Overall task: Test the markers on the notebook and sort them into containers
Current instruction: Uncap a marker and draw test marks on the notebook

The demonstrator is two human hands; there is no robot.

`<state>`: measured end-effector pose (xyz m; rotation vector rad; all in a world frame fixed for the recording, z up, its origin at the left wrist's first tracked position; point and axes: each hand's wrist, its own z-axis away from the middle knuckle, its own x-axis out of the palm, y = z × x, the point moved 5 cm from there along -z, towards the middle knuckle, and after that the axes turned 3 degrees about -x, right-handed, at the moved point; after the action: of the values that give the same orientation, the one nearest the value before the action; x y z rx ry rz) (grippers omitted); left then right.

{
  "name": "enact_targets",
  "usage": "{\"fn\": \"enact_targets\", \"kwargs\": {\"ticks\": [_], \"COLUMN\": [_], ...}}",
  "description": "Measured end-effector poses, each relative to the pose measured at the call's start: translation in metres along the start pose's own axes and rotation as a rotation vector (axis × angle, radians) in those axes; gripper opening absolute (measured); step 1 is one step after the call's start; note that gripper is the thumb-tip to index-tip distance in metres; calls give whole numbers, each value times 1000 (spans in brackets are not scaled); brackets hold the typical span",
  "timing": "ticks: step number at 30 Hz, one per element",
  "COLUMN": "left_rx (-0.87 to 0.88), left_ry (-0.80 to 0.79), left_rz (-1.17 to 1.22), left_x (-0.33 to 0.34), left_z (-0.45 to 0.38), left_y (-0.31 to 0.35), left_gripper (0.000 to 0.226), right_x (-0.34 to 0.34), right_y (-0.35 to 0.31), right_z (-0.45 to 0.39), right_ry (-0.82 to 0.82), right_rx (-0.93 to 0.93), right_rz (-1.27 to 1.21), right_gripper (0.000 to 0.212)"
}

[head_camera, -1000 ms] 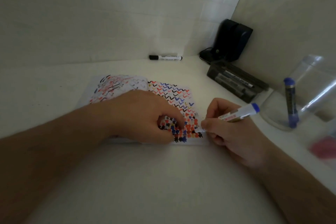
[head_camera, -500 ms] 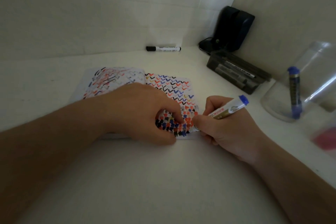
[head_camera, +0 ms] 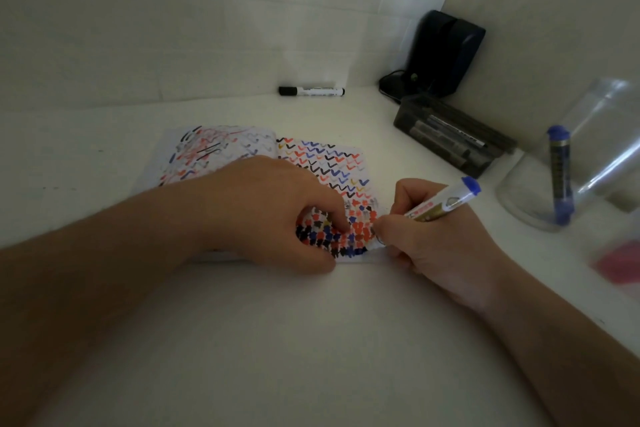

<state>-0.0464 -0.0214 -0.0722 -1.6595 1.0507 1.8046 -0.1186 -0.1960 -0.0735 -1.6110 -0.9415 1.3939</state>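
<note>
An open notebook (head_camera: 322, 159) full of red, blue and black test marks lies on the white table. My left hand (head_camera: 277, 208) rests on its right page, fingertips pressing the paper down. My right hand (head_camera: 433, 239) grips a blue-ended marker (head_camera: 446, 203) like a pen, its tip at the page's lower right corner and hidden by my fingers. A clear cup (head_camera: 571, 163) at the right holds a blue marker (head_camera: 558, 173) standing upright. A dark tray (head_camera: 450, 137) behind holds several markers. One black-capped marker (head_camera: 311, 91) lies by the back wall.
A dark blue device (head_camera: 441, 52) with a cable stands in the back corner. Something pink and blurred (head_camera: 620, 262) sits at the right edge. Walls close the table at the back and right. Bare white tabletop lies in front of my hands.
My right hand has drawn the marker slightly left and down onto the page's lower right corner. The left hand stays pressed on the notebook.
</note>
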Motion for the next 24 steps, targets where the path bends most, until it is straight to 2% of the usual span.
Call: {"fn": "enact_targets", "kwargs": {"ticks": [6,12,17,19,22,24], "left_rx": [-3,-19,-49,-63,-56,-84], "left_ry": [-3,-20,-28,-27,59,97], "left_rz": [10,-12,63,138,236,312], "left_x": [-1,-2,-4,-4,-7,-6], "left_z": [1,2,3,6,6,3], "left_y": [2,2,4,2,-1,-6], "left_gripper": [59,59,44,41,32,35], "right_x": [2,-1,2,1,-9,-14], "right_y": [1,3,0,1,5,6], "right_z": [0,-1,0,-2,-5,-8], "right_ry": [-2,5,-30,-40,-32,-84], "right_rx": [-30,12,-19,-8,-18,-38], "right_rz": [43,-29,12,-133,-487,-611], "right_gripper": [36,33,33,33,30,23]}}
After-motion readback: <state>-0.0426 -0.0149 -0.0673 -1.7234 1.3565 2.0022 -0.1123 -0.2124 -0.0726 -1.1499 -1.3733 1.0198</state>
